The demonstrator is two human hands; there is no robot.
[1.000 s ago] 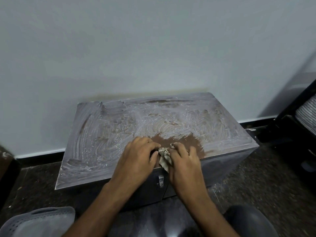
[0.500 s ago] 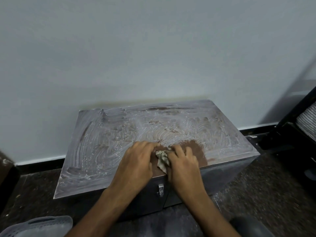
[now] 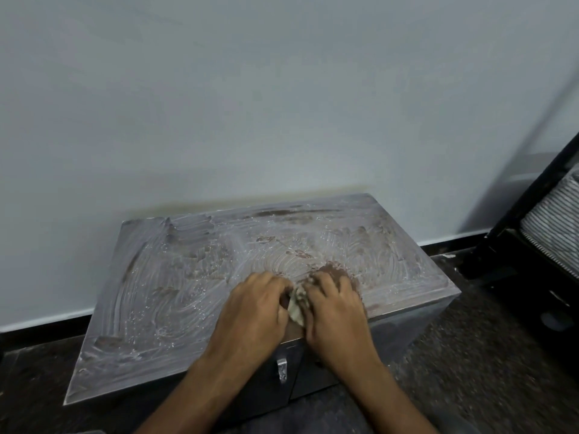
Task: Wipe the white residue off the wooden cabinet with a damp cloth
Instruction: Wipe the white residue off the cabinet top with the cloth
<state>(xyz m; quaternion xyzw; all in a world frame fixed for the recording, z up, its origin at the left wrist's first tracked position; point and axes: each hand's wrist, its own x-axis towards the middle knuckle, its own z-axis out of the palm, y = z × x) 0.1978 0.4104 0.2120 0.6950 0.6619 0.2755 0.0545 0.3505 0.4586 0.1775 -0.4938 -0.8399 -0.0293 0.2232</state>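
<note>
A low wooden cabinet (image 3: 175, 296) stands against the wall, its top smeared all over with swirled white residue (image 3: 282, 255). A small bare brown patch (image 3: 336, 272) shows near the front middle. My left hand (image 3: 253, 311) and my right hand (image 3: 336, 311) press side by side on a crumpled pale cloth (image 3: 297, 306) at the front edge. Only a strip of the cloth shows between the hands. A metal latch (image 3: 282, 369) hangs on the cabinet front below them.
A pale wall (image 3: 282, 104) rises right behind the cabinet, with a dark skirting at its foot. A black frame with grey ribbed padding (image 3: 551, 227) stands to the right. The dark speckled floor (image 3: 470, 364) surrounds the cabinet.
Both hands with the cloth have shifted slightly forward onto the top. The view has tilted up, so the grey basket at lower left has left the frame.
</note>
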